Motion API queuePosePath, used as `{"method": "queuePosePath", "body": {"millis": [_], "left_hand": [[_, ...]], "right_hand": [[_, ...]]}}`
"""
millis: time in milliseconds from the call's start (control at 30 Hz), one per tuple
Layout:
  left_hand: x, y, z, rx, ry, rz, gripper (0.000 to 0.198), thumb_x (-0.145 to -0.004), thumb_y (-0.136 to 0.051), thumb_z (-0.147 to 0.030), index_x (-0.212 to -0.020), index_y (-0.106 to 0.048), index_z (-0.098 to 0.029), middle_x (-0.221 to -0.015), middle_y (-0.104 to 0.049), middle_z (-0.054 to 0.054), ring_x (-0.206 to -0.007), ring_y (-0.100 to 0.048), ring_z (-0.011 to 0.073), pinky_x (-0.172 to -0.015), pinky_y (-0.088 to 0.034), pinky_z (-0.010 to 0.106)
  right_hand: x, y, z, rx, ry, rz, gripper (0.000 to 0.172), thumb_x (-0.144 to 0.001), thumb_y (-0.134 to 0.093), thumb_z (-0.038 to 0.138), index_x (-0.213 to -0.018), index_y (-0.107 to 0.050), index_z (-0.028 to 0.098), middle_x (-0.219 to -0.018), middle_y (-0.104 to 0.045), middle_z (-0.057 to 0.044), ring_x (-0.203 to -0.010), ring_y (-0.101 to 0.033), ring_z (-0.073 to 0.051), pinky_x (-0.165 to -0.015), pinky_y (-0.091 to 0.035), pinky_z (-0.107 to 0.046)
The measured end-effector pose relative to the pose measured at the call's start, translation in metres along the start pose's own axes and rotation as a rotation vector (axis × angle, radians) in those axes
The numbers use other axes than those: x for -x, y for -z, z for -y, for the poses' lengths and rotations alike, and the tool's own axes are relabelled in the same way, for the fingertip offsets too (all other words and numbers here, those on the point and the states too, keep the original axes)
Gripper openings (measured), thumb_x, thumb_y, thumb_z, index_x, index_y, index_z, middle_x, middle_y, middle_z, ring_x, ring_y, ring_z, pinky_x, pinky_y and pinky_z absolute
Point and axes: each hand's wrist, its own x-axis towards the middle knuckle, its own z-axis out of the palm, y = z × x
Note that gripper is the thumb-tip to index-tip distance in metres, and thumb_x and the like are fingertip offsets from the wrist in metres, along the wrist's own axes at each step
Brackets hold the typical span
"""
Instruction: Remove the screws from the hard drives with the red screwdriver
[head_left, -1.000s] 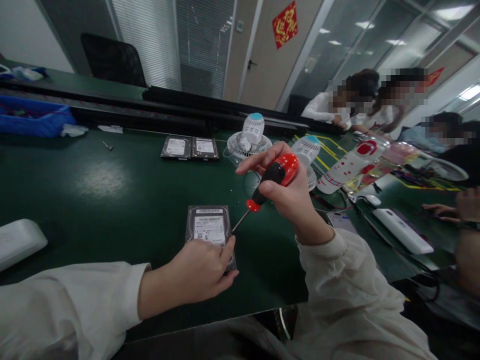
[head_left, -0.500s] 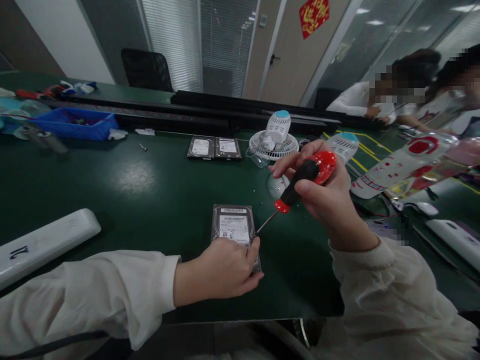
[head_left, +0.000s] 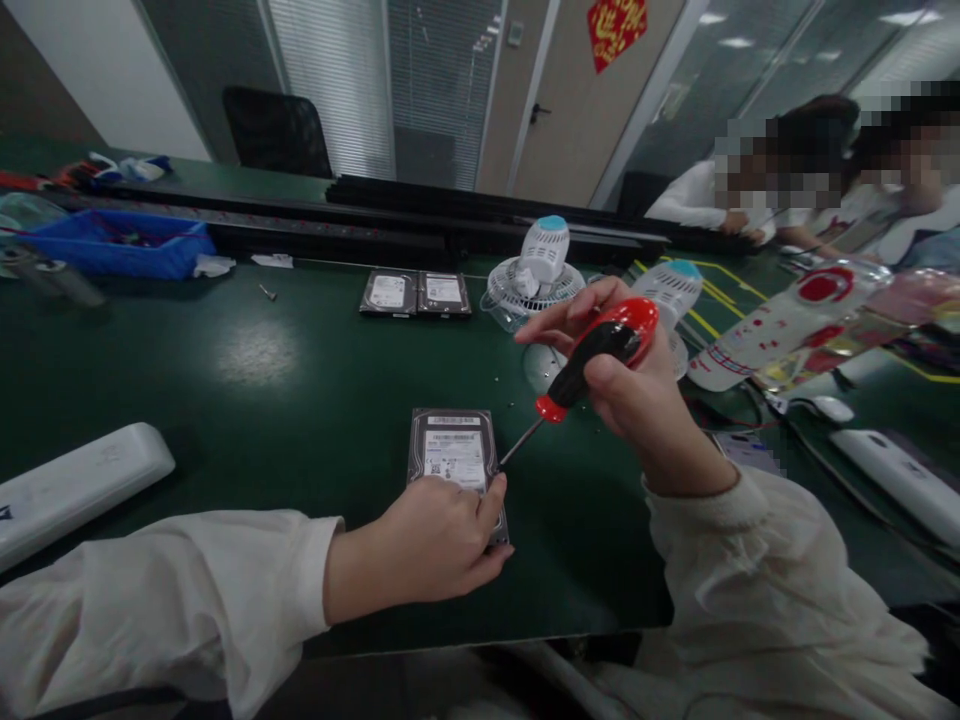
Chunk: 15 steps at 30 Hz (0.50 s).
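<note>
A hard drive lies label up on the green table near its front edge. My left hand is closed over the near part of the drive and hides it; the index finger lies close to the screwdriver's tip. In my right hand is a screwdriver with a black and red handle. Its shaft slants down to the left, and the tip meets the drive's right edge. Whether a screw sits under the tip, I cannot make out. Several small screws lie beyond, around a clear round dish.
Two more hard drives lie farther back, beside white fans. At the left are a blue bin and a long white case. Bottles and a mouse lie at the right. Two people sit at the far right.
The view has shifted slightly, so most things appear a little farther left. Both hands keep their places at the drive, and the screwdriver's tip stays at its right edge.
</note>
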Motion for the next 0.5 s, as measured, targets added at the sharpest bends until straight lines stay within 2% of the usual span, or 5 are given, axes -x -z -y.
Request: {"method": "queuePosePath", "body": {"millis": [133, 200, 300, 367, 500], "left_hand": [[0.0008, -0.0015, -0.0002, -0.004, 0.005, 0.01, 0.059, -0.098, -0.045, -0.044, -0.136, -0.053, 0.001, -0.081, -0.073, 0.014, -0.065, -0.07, 0.0268, -0.055, -0.054, 0.038], [0.0012, -0.0023, -0.0003, -0.004, -0.001, 0.012, 0.059, -0.098, -0.043, -0.043, -0.137, -0.052, 0.001, -0.081, -0.073, 0.015, -0.066, -0.07, 0.0271, -0.056, -0.055, 0.039], [0.0015, -0.0025, -0.0008, 0.006, -0.001, 0.014, 0.059, -0.098, -0.043, -0.043, -0.137, -0.052, 0.001, -0.083, -0.074, 0.015, -0.068, -0.07, 0.0272, -0.058, -0.056, 0.039], [0.0013, -0.0023, -0.0012, 0.006, -0.003, 0.012, 0.058, -0.098, -0.043, -0.042, -0.136, -0.053, 0.001, -0.084, -0.074, 0.016, -0.069, -0.071, 0.0275, -0.058, -0.057, 0.04], [0.0006, -0.0028, -0.0015, -0.001, -0.004, 0.008, 0.058, -0.098, -0.044, -0.042, -0.135, -0.054, 0.001, -0.082, -0.073, 0.015, -0.066, -0.07, 0.0273, -0.055, -0.057, 0.04]], "right_hand": [[0.0004, 0.0011, -0.0001, -0.095, -0.065, 0.091, 0.046, -0.076, -0.071, 0.037, -0.118, -0.06, 0.022, -0.124, -0.07, -0.007, -0.122, -0.063, -0.028, -0.111, -0.045, -0.051], [0.0007, -0.0004, 0.0017, -0.022, -0.06, 0.067, 0.041, -0.079, -0.07, 0.034, -0.117, -0.062, 0.022, -0.121, -0.072, -0.006, -0.12, -0.064, -0.026, -0.111, -0.046, -0.05], [0.0008, -0.004, 0.0031, 0.124, -0.001, -0.021, 0.021, -0.08, -0.073, 0.027, -0.1, -0.066, 0.024, -0.102, -0.075, -0.001, -0.103, -0.07, -0.022, -0.104, -0.052, -0.045], [0.0007, -0.0052, 0.0022, 0.125, 0.029, -0.03, 0.019, -0.079, -0.076, 0.029, -0.092, -0.064, 0.024, -0.097, -0.073, -0.001, -0.098, -0.069, -0.021, -0.1, -0.054, -0.043], [0.001, -0.0034, -0.0005, -0.026, -0.012, 0.032, 0.032, -0.081, -0.068, 0.036, -0.109, -0.06, 0.024, -0.118, -0.069, -0.005, -0.116, -0.064, -0.023, -0.107, -0.05, -0.046]]}}
